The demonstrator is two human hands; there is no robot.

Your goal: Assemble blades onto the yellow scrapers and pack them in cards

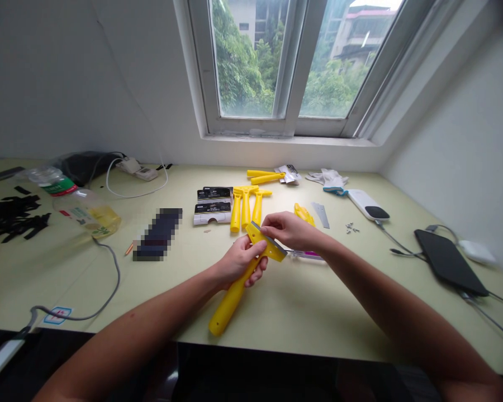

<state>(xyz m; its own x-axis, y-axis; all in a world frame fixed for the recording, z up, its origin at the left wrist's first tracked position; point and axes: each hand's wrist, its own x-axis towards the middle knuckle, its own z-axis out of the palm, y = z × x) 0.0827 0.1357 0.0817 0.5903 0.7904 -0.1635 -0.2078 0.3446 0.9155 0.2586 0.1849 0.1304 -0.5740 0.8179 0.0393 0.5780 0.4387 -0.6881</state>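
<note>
My left hand [240, 262] is closed around a yellow scraper [230, 304], its thumb pressed on the wide head. The handle slants down toward the table's front edge. Along the far edge of the head lies a grey metal blade [278, 249]. My right hand [291, 230] is closed in a pinch at the head's upper end, touching or very near the blade; whatever is between the fingertips is hidden. Partly behind the right wrist lies a thin tool with a purple part [312, 255]. Beyond are yellow plastic pieces [304, 213], loose grey blades [320, 215] and several small screws [351, 228].
Several yellow scrapers [246, 206] lie beside black-and-white boxes [212, 214], with yellow handles [268, 177] behind. A bottle [84, 209] and black strips [14, 215] are left. White gloves [329, 177], a white device [366, 205] and a corded phone [450, 262] are right.
</note>
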